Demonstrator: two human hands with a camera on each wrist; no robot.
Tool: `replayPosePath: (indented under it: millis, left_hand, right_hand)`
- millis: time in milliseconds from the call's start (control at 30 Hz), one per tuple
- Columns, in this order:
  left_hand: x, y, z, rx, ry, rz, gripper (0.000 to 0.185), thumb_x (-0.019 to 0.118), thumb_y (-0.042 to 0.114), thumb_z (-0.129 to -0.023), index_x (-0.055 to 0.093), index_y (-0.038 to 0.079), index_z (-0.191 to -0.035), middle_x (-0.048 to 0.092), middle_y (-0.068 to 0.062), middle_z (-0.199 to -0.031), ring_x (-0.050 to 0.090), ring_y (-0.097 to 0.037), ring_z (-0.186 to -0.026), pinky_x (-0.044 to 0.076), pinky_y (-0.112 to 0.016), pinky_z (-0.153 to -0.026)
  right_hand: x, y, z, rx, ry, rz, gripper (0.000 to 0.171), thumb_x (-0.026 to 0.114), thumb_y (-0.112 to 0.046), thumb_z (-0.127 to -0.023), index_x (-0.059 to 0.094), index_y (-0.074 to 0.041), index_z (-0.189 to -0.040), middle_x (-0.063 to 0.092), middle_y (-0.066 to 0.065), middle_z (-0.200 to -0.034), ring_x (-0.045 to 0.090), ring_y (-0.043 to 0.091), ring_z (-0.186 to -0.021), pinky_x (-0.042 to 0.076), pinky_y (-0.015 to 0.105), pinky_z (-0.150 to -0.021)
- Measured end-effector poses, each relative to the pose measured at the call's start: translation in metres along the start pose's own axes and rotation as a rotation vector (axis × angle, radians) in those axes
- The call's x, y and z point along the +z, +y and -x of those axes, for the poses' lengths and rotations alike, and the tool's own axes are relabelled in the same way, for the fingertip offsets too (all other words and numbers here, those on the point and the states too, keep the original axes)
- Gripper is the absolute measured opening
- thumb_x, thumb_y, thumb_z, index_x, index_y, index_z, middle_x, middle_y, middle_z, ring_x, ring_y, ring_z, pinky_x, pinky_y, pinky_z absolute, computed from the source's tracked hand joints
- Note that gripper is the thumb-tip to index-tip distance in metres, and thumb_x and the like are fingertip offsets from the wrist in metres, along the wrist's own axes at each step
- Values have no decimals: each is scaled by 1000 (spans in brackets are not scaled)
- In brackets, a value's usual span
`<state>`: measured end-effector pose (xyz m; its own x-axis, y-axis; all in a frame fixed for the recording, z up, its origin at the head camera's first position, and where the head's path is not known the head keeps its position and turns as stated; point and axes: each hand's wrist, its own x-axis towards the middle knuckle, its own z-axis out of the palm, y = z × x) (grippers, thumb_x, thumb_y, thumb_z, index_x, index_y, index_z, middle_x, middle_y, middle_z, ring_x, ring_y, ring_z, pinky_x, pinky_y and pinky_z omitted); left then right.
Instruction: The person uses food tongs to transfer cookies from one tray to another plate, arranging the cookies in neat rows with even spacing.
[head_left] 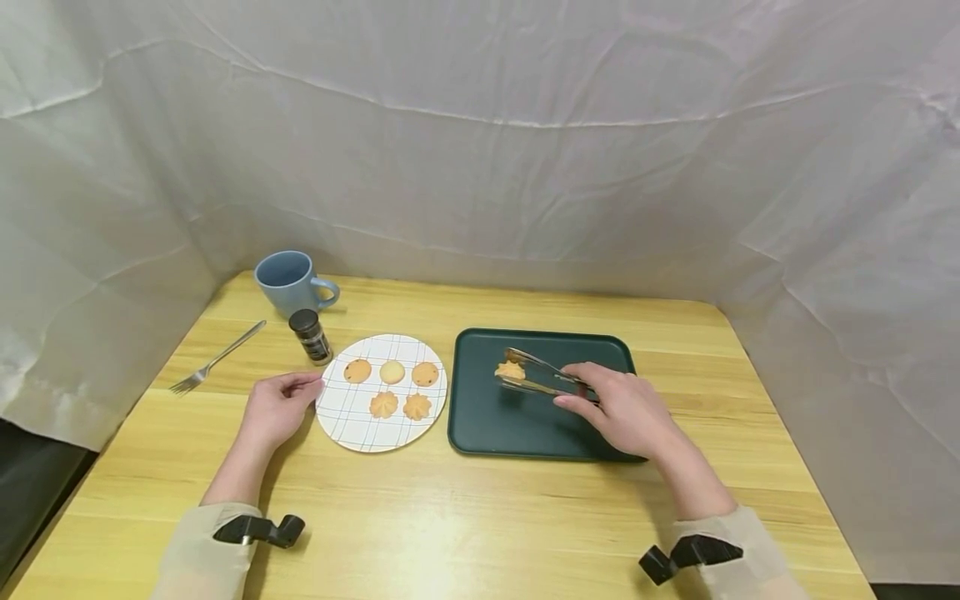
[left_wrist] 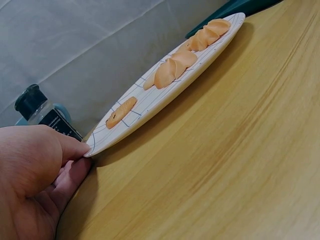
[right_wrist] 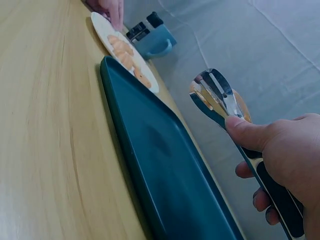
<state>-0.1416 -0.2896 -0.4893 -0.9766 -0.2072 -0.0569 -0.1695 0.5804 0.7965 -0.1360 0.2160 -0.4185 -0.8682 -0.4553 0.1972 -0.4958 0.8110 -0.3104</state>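
Observation:
My left hand [head_left: 277, 408] pinches the left rim of a round white plate [head_left: 348, 418] with a checked pattern, thumb on top and fingers below in the left wrist view. Several cookies lie on it: two flower-shaped cookies [head_left: 384, 405] in front, and round ones [head_left: 357, 371] behind, some with dark bits. In my right hand [head_left: 626, 408] is a pair of metal tongs [head_left: 534, 361] with dark handles. Between the tong tips a flower-shaped cookie [head_left: 510, 371] is held up over the dark green tray [head_left: 480, 435]; the right wrist view shows the tongs well above the tray.
A blue mug [head_left: 288, 292] stands at the back left, with a black-capped spice jar [head_left: 311, 337] before it. Left of them lies a fork [head_left: 225, 354]. Pale cloth [head_left: 480, 183] hangs around the back and sides of the wooden table [head_left: 420, 517].

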Motion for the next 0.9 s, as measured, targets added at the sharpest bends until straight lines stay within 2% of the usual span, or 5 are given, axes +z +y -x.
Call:
replayPosePath:
  millis: [267, 600, 900]
  left_hand:
    - [1, -2, -2, 2, 4, 5, 37, 66, 25, -106, 72, -4, -129, 75, -20, -116, 67, -30, -108, 51, -26, -84]
    - [1, -3, -2, 6, 3, 13, 37, 67, 25, -106, 73, -4, -127, 75, -19, -114, 67, -27, -105, 50, -21, -80]
    - [1, -3, -2, 6, 3, 7, 36, 66, 23, -106, 72, -5, -129, 75, -20, -115, 67, -28, -107, 50, -22, -81]
  right_hand:
    - [2, -14, -12, -14, -29, -22, 51, 70, -53, -100, 69, -16, -135, 62, -15, -90, 51, 6, -65, 45, 30, -60]
    - [8, -25, -23, -50, -29, -15, 51, 68, -54, -101, 70, -17, -136, 61, -15, -90, 49, 5, -62, 40, 29, -54]
    - [12, -34, -33, -80, -34, -34, 51, 67, -54, -102, 70, -17, -135, 62, -15, -91, 49, 3, -61, 40, 29, -53]
